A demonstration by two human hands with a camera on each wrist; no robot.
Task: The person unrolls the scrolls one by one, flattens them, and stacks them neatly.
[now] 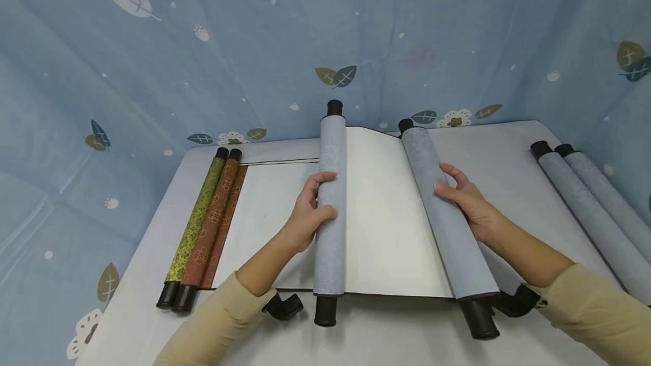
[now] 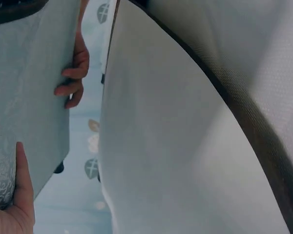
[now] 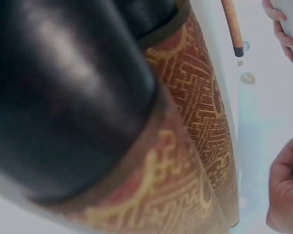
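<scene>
A hanging scroll with blue-grey backing and black end knobs is partly unrolled before me, white paper [image 1: 389,213] stretched between its two rolls. My left hand [image 1: 307,213] grips the left roll [image 1: 330,258], thumb and fingers lying across it. With its thumb on top, my right hand [image 1: 470,208] holds the slanting right roll [image 1: 458,247]. Both hands appear again in the left wrist view: the left hand [image 2: 19,204] at the lower left, the right hand [image 2: 77,73] farther off. In the right wrist view the right hand [image 3: 285,190] shows at the edge.
Left of the scroll lie a yellow-green roll [image 1: 195,219] and a rust-brown roll [image 1: 213,219], beside a white sheet [image 1: 264,213] passing under the left roll. Two blue-grey rolls [image 1: 585,208] rest at the right. Gold-patterned brown rolls [image 3: 205,97] loom close in the right wrist view.
</scene>
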